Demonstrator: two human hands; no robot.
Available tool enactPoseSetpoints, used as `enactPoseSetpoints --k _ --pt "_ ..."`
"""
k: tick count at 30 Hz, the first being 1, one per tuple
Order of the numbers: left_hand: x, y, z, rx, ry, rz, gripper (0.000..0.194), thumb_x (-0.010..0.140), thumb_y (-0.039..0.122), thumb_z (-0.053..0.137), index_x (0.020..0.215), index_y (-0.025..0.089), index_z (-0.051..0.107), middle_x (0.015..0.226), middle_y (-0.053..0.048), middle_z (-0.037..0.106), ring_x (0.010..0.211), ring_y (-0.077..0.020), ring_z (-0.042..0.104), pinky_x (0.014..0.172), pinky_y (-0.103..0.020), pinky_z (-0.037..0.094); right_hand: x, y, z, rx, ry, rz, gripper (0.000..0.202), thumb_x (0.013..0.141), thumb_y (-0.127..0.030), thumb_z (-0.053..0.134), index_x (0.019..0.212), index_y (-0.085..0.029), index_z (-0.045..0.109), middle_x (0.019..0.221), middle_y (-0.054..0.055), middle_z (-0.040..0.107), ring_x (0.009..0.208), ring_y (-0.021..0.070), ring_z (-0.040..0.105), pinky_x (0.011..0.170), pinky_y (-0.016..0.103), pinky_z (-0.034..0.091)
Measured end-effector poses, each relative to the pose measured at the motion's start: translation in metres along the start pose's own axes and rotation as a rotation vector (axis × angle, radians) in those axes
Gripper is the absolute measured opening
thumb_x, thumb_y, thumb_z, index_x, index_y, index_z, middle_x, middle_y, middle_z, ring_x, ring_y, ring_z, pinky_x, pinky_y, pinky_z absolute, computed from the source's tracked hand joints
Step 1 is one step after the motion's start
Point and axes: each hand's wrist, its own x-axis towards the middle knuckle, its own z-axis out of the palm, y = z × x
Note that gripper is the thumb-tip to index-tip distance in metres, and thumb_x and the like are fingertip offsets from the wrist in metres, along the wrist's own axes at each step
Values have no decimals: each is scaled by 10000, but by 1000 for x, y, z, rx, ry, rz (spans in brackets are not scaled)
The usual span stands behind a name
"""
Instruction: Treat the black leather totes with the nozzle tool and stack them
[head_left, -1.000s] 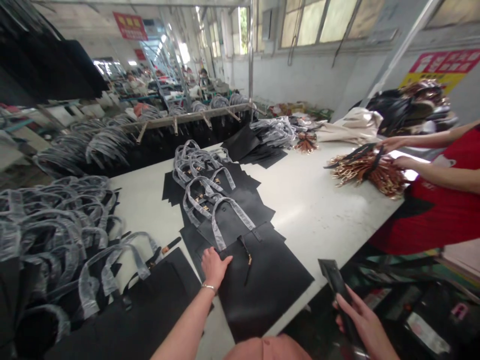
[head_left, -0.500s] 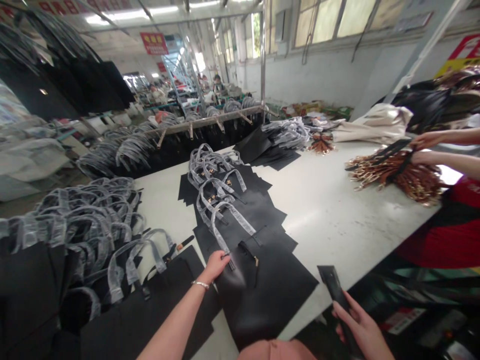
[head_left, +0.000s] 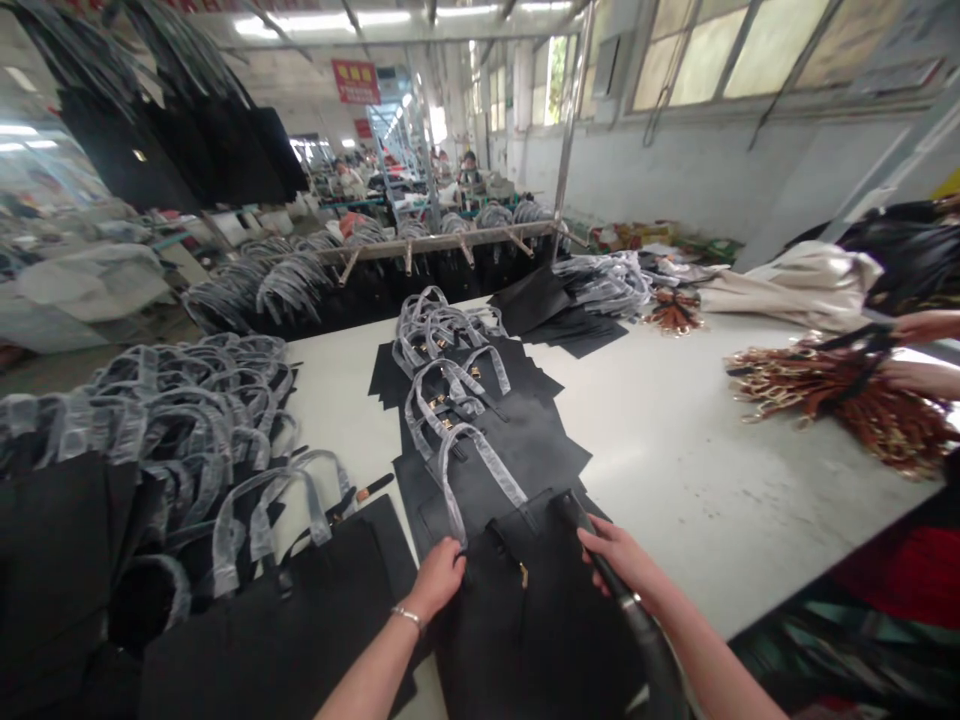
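Note:
My left hand [head_left: 441, 572] is closed on the upper left edge of the front black bag [head_left: 540, 640], by the foot of its plastic-wrapped handle [head_left: 491, 465]. A small strap with a gold clasp [head_left: 524, 575] sits near the top middle of this bag. My right hand [head_left: 619, 555] is wrapped round a black vacuum nozzle [head_left: 574, 512], a tube with a silver ring and a thicker black hose behind it. The nozzle's tip is over the bag's upper right corner; I cannot tell if it touches. More overlapping bags [head_left: 525, 430] lie behind.
Bags with wrapped handles [head_left: 180, 410] crowd the left side. Further black bags [head_left: 555, 300] lie at the back of the white table [head_left: 660, 430]. A co-worker's hands [head_left: 919, 350] hold a bundle of brown straps with gold clips [head_left: 847, 400] at right. A metal rack [head_left: 465, 240] stands behind.
My right hand has brought the nozzle left and forward, from beside the table edge to over the bag's upper right corner. My left hand keeps its hold. The view has turned slightly left.

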Motion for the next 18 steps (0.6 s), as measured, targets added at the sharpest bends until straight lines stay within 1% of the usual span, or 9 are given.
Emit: enactPoseSetpoints --k 3,6,8,11,13,14,15,17,18 --pt "-3 1 1 -8 -8 7 120 886 140 482 845 175 589 1008 -86 623 969 -204 598 863 -287 411 21 -13 7 -3 -33 11 445 795 -400 661 1168 -181 554 557 -44 600 339 123 545 284 202 408" --pt "-6 3 2 -32 -3 0 132 892 132 465 876 180 587 1060 -95 615 1026 -207 589 911 -294 404 34 -26 10 11 12 -33 420 799 -399 657 1143 -179 559 558 -52 590 347 116 544 298 201 414" --pt "-7 4 3 -63 9 -20 128 889 135 464 874 187 580 1065 -93 614 1047 -210 586 930 -300 401 34 -33 7 23 70 -79 458 798 -408 659 1186 -199 537 566 -66 580 361 110 547 319 201 425" --pt "-10 6 3 -137 45 -70 109 866 140 474 809 192 551 1057 -100 621 1051 -227 588 931 -322 408 18 -36 -7 40 105 -124 536 771 -456 678 1228 -224 521 604 -61 599 390 116 560 357 222 451" --pt "-13 8 -1 -187 71 -101 140 840 144 482 712 198 496 1019 -106 640 1004 -235 607 887 -324 434 0 -28 -22 40 97 -128 576 746 -500 694 1218 -212 535 629 -43 619 406 127 569 372 239 461" --pt "-15 10 -6 -232 80 -103 170 826 149 486 668 205 455 1023 -106 650 989 -233 614 864 -316 445 -9 -20 -30 33 108 -119 634 727 -519 707 1245 -206 516 622 -38 621 402 135 567 369 247 458" --pt "-18 13 -13 -322 83 -95 200 810 159 492 634 210 412 1049 -104 658 983 -229 619 844 -307 453 -17 -10 -38 33 154 -99 718 698 -544 726 1288 -214 484 629 -36 631 409 142 573 367 248 456" --pt "-24 22 -36 -640 75 -56 252 772 205 527 598 212 345 1136 -95 657 991 -225 617 819 -297 461 -32 16 -56 51 220 -70 865 655 -597 736 1366 -226 410 631 -32 639 405 153 568 353 255 442" --pt "-28 29 -52 -841 70 -30 282 748 239 558 587 210 329 1155 -92 656 971 -223 616 800 -295 462 -37 29 -64 61 243 -43 904 642 -616 734 1385 -234 389 635 -25 644 410 162 573 353 264 447"
